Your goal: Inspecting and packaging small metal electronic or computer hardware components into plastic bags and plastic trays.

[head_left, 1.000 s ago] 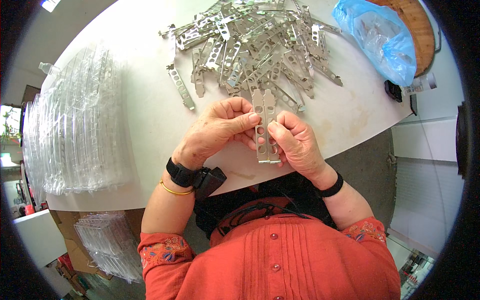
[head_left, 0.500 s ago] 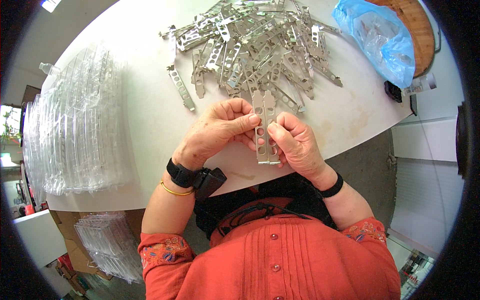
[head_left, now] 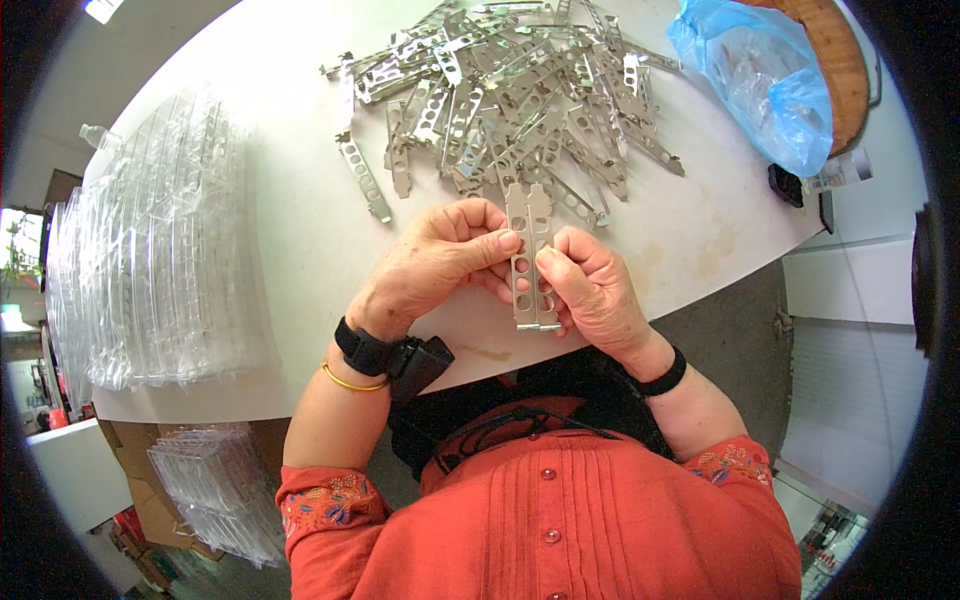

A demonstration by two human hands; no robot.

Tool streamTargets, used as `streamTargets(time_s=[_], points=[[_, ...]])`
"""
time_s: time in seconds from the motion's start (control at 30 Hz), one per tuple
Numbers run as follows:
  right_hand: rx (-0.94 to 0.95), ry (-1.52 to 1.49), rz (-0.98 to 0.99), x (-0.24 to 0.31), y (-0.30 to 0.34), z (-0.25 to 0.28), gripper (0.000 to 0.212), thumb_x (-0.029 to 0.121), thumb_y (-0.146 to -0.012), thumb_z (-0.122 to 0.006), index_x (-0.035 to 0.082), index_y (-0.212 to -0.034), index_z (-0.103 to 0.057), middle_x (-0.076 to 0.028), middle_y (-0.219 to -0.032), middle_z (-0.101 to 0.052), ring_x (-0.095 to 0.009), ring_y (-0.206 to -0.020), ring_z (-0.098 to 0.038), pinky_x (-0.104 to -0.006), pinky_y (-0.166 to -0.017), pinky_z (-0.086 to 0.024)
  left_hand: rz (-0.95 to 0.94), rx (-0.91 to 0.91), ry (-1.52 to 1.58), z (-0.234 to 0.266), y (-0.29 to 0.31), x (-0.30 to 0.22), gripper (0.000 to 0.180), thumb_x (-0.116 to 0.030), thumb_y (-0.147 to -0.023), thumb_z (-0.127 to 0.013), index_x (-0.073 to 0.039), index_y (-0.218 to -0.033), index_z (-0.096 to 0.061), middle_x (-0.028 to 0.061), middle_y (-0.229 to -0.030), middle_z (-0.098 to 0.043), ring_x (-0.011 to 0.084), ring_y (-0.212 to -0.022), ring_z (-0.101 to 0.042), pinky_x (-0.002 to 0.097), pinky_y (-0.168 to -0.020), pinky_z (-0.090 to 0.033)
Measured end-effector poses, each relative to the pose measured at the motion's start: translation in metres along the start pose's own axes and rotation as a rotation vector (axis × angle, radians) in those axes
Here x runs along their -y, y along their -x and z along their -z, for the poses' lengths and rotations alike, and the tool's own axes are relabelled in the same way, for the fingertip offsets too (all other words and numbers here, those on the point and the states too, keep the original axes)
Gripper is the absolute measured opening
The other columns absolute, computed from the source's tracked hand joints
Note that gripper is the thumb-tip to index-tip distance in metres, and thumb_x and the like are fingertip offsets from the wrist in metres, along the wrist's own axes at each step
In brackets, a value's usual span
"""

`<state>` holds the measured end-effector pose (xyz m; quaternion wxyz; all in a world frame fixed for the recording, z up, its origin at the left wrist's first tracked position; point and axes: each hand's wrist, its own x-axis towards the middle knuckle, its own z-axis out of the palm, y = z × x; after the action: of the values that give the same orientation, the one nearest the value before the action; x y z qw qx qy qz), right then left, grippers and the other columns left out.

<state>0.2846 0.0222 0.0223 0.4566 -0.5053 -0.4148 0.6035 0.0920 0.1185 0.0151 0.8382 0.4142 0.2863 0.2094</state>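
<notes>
Two silver metal brackets [head_left: 530, 215] with rows of punched holes stand side by side between my hands, above the near edge of the table. My left hand [head_left: 450, 245] pinches the left bracket between thumb and fingers. On the other side, my right hand [head_left: 595, 290] grips the right bracket, its thumb against the face. The bent ends of both brackets point toward me and line up closely. Just beyond them lies a loose heap of similar metal brackets [head_left: 510, 90]. One single bracket [head_left: 362, 178] rests at the heap's left edge.
Stacked clear plastic trays [head_left: 160, 250] fill the white table's left side. More clear trays [head_left: 220, 490] sit lower, beside a cardboard box [head_left: 150, 505]. At the far right are a blue plastic bag [head_left: 760, 80], a round wooden stool top [head_left: 845, 70] and a clear bottle [head_left: 840, 172].
Hardly anything differs. Both hands keep their hold, and the brackets have tilted very slightly.
</notes>
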Motion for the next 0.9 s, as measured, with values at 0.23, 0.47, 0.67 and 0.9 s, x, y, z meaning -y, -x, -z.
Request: streamTargets(time_s=[0.23,0.47,0.67,0.9], points=[[0.005,-0.008,-0.003,0.0006,0.0001,0.0001,0.026,0.029,-0.102,-0.056,0.011,-0.083,-0.055,0.004,-0.062,-0.054,-0.002,-0.045,-0.049,-0.018,-0.04,-0.04,-0.006,0.003,-0.008,0.0005,-0.0001,0.0004,0.017,-0.018,-0.099,-0.063,-0.001,-0.102,-0.06,0.0083,-0.087,-0.069,0.0173,-0.075,-0.071,0.0298,-0.066,-0.06],[0.004,-0.007,-0.009,0.0015,0.0004,-0.0003,0.026,0.03,-0.102,-0.056,0.012,-0.083,-0.055,0.004,-0.062,-0.054,-0.002,-0.046,-0.049,-0.0179,-0.041,-0.04,0.007,0.012,0.003,0.0023,-0.0004,0.0014,0.017,-0.018,-0.099,-0.063,-0.001,-0.103,-0.06,0.0092,-0.089,-0.069,0.018,-0.075,-0.071,0.0302,-0.066,-0.06],[0.004,-0.011,-0.008,-0.0003,0.0,0.0004,0.027,0.03,-0.102,-0.056,0.012,-0.083,-0.055,0.004,-0.062,-0.054,-0.002,-0.045,-0.049,-0.0181,-0.041,-0.04,-0.001,0.016,0.014,0.0019,0.0001,0.0014,0.018,-0.018,-0.099,-0.063,-0.001,-0.104,-0.06,0.0088,-0.089,-0.069,0.0177,-0.075,-0.071,0.03,-0.067,-0.06],[0.0,-0.004,-0.001,0.0002,0.0012,-0.0007,0.027,0.03,-0.102,-0.056,0.012,-0.083,-0.055,0.004,-0.061,-0.054,-0.002,-0.045,-0.049,-0.0178,-0.04,-0.039,-0.015,0.017,-0.005,0.0011,0.0009,0.0017,0.018,-0.018,-0.099,-0.063,-0.001,-0.104,-0.061,0.0079,-0.089,-0.069,0.0163,-0.076,-0.07,0.0294,-0.066,-0.06]])
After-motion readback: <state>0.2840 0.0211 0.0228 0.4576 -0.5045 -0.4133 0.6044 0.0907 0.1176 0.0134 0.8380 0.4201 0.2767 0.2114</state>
